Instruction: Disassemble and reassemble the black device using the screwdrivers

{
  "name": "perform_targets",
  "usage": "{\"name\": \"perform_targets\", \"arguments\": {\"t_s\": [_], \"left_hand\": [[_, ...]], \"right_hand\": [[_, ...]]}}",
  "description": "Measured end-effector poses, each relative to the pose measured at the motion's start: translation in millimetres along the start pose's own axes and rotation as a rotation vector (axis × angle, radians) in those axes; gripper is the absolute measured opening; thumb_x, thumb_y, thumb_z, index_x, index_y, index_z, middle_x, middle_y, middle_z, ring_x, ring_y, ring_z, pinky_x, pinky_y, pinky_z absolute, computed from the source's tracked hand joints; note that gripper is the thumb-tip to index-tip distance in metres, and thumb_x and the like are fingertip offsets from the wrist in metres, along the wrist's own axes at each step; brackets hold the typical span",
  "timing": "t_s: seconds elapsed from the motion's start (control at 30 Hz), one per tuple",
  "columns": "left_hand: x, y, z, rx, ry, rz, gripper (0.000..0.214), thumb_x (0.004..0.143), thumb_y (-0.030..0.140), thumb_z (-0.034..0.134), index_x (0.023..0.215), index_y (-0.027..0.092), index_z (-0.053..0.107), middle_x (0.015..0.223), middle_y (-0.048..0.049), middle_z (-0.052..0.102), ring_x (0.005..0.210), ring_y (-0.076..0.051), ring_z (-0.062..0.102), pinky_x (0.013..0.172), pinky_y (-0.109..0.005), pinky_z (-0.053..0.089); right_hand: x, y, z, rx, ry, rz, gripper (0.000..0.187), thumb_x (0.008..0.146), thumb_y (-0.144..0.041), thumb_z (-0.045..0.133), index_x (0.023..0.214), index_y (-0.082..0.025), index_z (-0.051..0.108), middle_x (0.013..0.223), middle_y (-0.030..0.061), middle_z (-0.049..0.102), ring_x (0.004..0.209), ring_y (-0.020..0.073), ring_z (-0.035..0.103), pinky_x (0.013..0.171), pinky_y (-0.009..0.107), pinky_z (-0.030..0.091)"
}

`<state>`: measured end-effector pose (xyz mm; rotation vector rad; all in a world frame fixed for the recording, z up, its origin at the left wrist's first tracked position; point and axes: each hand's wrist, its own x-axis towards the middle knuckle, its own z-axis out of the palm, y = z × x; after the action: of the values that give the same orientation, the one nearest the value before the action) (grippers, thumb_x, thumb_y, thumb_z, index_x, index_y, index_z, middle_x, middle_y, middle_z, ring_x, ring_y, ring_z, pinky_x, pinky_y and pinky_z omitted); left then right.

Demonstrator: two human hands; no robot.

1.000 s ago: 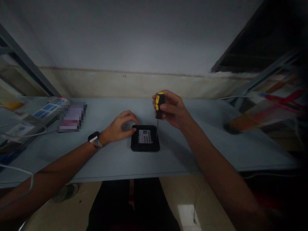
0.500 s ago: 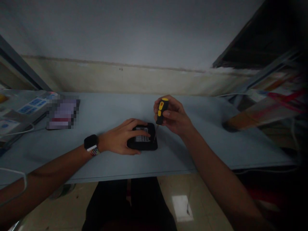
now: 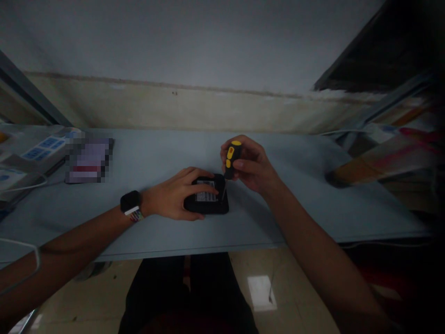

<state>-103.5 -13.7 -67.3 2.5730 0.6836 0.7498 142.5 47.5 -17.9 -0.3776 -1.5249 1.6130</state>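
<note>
Dim, underexposed view with dark vignetted corners, fisheye-bent edges, soft blur, glare patch on glossy tiled floor [image 3: 261, 292].

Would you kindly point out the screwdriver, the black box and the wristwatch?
screwdriver [image 3: 231, 160], head view, on its yellow-and-black handle.
black box [image 3: 207, 208], head view, on its near edge.
wristwatch [image 3: 129, 202], head view, on its dark face.
</note>
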Motion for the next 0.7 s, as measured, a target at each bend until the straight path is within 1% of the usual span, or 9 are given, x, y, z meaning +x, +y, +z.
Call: {"name": "perform_targets", "arguments": {"t_s": [0.2,0.4,0.53,0.57,0.63,0.7], "left_hand": [[-0.7,-2.5,1.3,0.018,-0.001,0.032,0.067,0.087,0.051,0.085,0.144,0.024,0.063,0.151,-0.0209,0.054,0.137,-0.041,0.054,0.116,-0.063,0.049],[-2.1,-4.4,2.3,0.014,-0.003,0.036,0.067,0.087,0.05,0.085,0.145,0.026,0.062,0.153,-0.019,0.052,0.138,-0.039,0.053,0.117,-0.063,0.049],[-1.9,-3.9,2.3,0.008,0.002,0.027,0.067,0.086,0.05,0.086,0.144,0.026,0.063,0.153,-0.0189,0.053,0.138,-0.04,0.054,0.117,-0.064,0.049],[-1.8,-3.7,2.2,0.011,0.003,0.027,0.067,0.086,0.05,0.086,0.144,0.026,0.063,0.153,-0.019,0.053,0.138,-0.04,0.054,0.117,-0.064,0.049],[-1.5,-3.3,1.7,0.017,0.0,0.036,0.067,0.087,0.05,0.085,0.145,0.025,0.062,0.153,-0.0197,0.052,0.138,-0.04,0.053,0.117,-0.064,0.049],[-1.3,-3.0,1.3,0.02,-0.003,0.043,0.067,0.087,0.05,0.085,0.145,0.025,0.062,0.154,-0.0198,0.052,0.138,-0.04,0.054,0.116,-0.063,0.049]], "right_hand": [[1.9,8.7,-2.4,0.044,-0.055,-0.023,0.035,0.075,-0.029,0.094,0.106,-0.021,0.077,0.081,-0.0035,0.067,0.058,0.0076,0.057,0.045,0.016,0.046],[0.3,11.8,-3.1,0.035,-0.089,0.013,0.035,0.076,-0.028,0.093,0.107,-0.021,0.078,0.087,-0.0023,0.07,0.059,0.0075,0.058,0.045,0.017,0.046],[-0.3,13.1,-6.2,0.018,-0.093,0.032,0.036,0.075,-0.028,0.094,0.106,-0.022,0.076,0.085,-0.0028,0.069,0.061,0.0073,0.056,0.045,0.014,0.039],[-0.3,12.9,-7.1,0.014,-0.092,0.028,0.037,0.074,-0.028,0.095,0.105,-0.021,0.076,0.084,-0.0031,0.069,0.062,0.0074,0.056,0.046,0.014,0.039],[-0.2,11.7,-8.3,0.011,-0.103,-0.006,0.037,0.073,-0.026,0.095,0.102,-0.02,0.074,0.086,-0.0025,0.071,0.068,0.0085,0.06,0.052,0.015,0.044],[-0.3,9.6,-8.4,0.023,-0.144,-0.053,0.035,0.074,-0.024,0.094,0.101,-0.019,0.071,0.09,-0.0008,0.074,0.073,0.0095,0.063,0.059,0.017,0.049]]}}
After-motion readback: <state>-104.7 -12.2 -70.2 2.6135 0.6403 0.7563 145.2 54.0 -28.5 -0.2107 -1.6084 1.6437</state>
